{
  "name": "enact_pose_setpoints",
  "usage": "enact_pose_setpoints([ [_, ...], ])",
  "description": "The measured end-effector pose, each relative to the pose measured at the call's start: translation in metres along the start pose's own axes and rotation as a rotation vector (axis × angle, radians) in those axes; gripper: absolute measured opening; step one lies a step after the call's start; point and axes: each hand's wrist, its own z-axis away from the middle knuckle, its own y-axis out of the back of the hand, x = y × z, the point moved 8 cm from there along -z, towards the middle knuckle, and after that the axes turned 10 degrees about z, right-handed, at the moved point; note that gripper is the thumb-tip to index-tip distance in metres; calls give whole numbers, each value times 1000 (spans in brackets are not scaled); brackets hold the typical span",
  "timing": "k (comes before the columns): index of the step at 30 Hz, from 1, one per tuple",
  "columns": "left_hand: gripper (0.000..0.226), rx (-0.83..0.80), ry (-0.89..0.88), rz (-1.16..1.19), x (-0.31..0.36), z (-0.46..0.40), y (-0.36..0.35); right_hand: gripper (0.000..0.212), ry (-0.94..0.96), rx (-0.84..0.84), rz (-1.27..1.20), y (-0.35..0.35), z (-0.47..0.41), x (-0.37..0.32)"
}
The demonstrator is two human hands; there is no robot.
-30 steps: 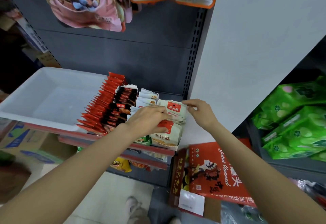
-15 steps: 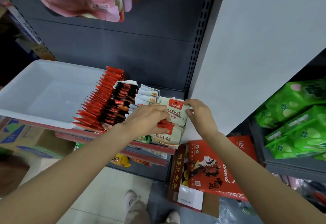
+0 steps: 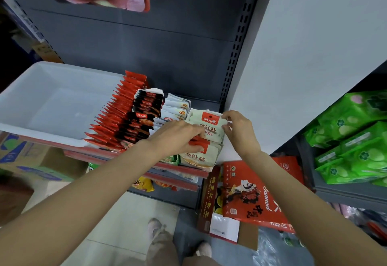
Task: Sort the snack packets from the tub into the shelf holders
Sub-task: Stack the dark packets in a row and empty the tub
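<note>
Both hands work at the right end of the shelf's front edge: the left hand (image 3: 178, 138) lies knuckles up across the row of cream packets, its fingers curled over the packet tops and pressing into the row, while the right hand (image 3: 238, 131) pinches the right edge of the rearmost cream packet (image 3: 209, 126) between thumb and fingers. Largest on the shelf (image 3: 180, 170) is the white tub (image 3: 52, 106), filling its left end, with nothing visible inside. Just to the tub's right stand the holders: a long row of red packets (image 3: 117, 117), then black-and-red packets (image 3: 142, 117), then small white packets (image 3: 176, 107), and at the right end the cream packets with red labels, the front one (image 3: 199, 156) reaching the shelf's front edge. Right of the shelf, a white panel (image 3: 303, 56) rises, with green packs (image 3: 356, 135) beyond it. Below the right hand a red carton (image 3: 249, 194) sits on the floor, and a cardboard box (image 3: 27, 159) shows under the tub's near left corner.
</note>
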Motion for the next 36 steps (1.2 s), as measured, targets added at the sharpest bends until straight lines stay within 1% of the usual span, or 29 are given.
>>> enact_pose_setpoints([
  [2, 30, 7, -35, 14, 1, 0, -3, 7, -8, -30, -57, 3, -5, -1],
  [3, 29, 17, -60, 14, 2, 0, -4, 6, 14, -57, -70, 4, -6, -3],
  [5, 28, 36, -105, -5, 3, -1, -5, 9, 107, -113, -51, 3, -4, -7],
  [7, 27, 22, -125, -25, 5, -4, -6, 14, 179, -160, -79, -1, 1, -9],
  [10, 23, 41, -113, 15, 6, -2, -4, 19, 165, -181, -174, -1, 4, -6],
  [12, 24, 84, -137, -4, 9, 2, -1, 22, 171, -97, -96, 6, 1, -6],
  [13, 23, 102, -154, -16, 10, 5, 0, 28, 176, -67, -37, 8, 0, -7],
  [15, 22, 125, -179, -24, 11, 9, 0, 38, 191, -68, 74, 6, -2, -9],
  [17, 21, 134, -197, -26, 11, 11, 0, 42, 203, -75, 173, 0, -1, -12],
  [20, 20, 135, -206, -31, 11, 13, 0, 38, 209, -74, 256, -7, -2, -12],
  [22, 20, 138, -208, -29, 11, 14, 0, 32, 258, -65, 276, -13, -4, -10],
  [24, 20, 135, -199, -32, 10, 13, -1, 33, 339, -25, 377, -14, -3, -13],
  [27, 20, 131, -188, -30, 11, 12, 0, 24, 309, -20, 395, -13, -2, -15],
  [28, 20, 125, -184, -31, 11, 12, 0, 24, 312, -25, 399, -11, -1, -19],
  [30, 20, 115, -176, -37, 11, 13, 0, 33, 304, -78, 385, -17, -1, -20],
  [31, 20, 112, -175, -41, 11, 13, 0, 38, 258, -121, 360, -21, -1, -15],
  [33, 21, 107, -174, -49, 12, 13, 1, 41, 269, -130, 480, -25, -3, -13],
  [36, 21, 98, -167, -45, 12, 12, 1, 32, 194, -106, 414, -21, -11, -10],
])
